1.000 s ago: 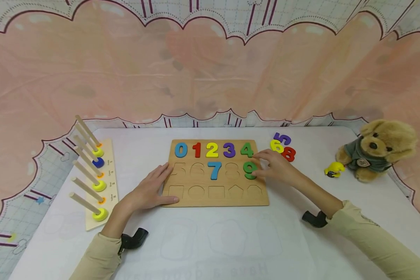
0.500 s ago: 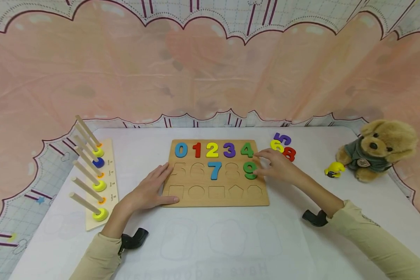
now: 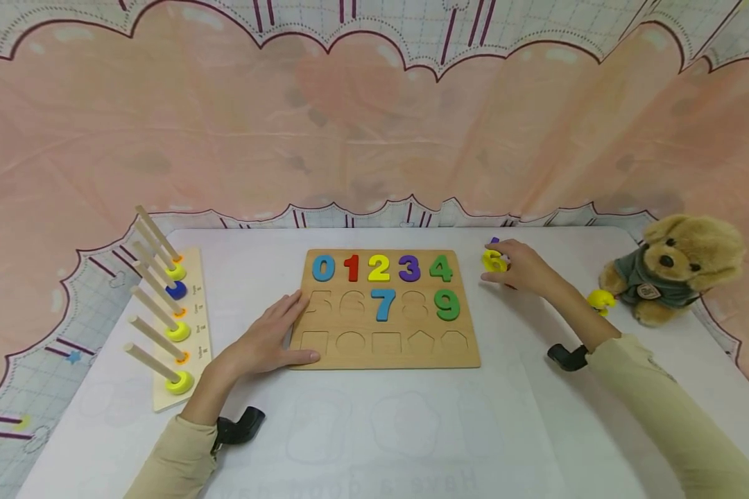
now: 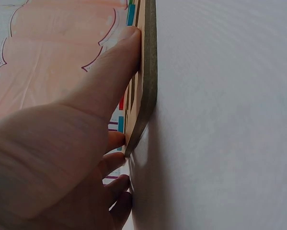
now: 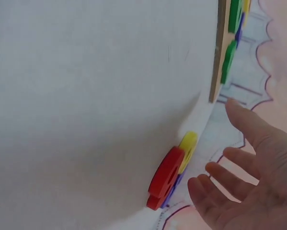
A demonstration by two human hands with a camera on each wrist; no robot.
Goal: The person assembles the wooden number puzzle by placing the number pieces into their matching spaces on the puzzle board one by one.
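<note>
The left hand [image 3: 265,339] rests on the left edge of the wooden number board [image 3: 337,353], thumb on its front corner; the left wrist view shows the thumb [image 4: 109,72] lying on the board. Over the loose numbers at the board's right is the right hand [image 3: 524,269], fingers spread around the yellow 6 [image 3: 493,261]. In the right wrist view that hand [image 5: 253,177] has its fingers apart with nothing between them, beside the red 8 [image 5: 166,172], the yellow 6 [image 5: 188,143] and the purple 5 [image 5: 172,191]. On the board sit 0 to 4, the blue 7 [image 3: 383,305] and the green 9 [image 3: 446,305].
A wooden peg stand [image 3: 196,312] with colored rings on its pegs stands at the left. At the far right sits a plush bear [image 3: 668,263], with a small yellow toy [image 3: 600,301] beside it. A patterned curtain [image 3: 374,138] hangs behind the white table [image 3: 374,430].
The right hand has left the green 9 and moved right and back to the loose numbers, now covering the red 8 and most of the purple 5. The left hand has not moved.
</note>
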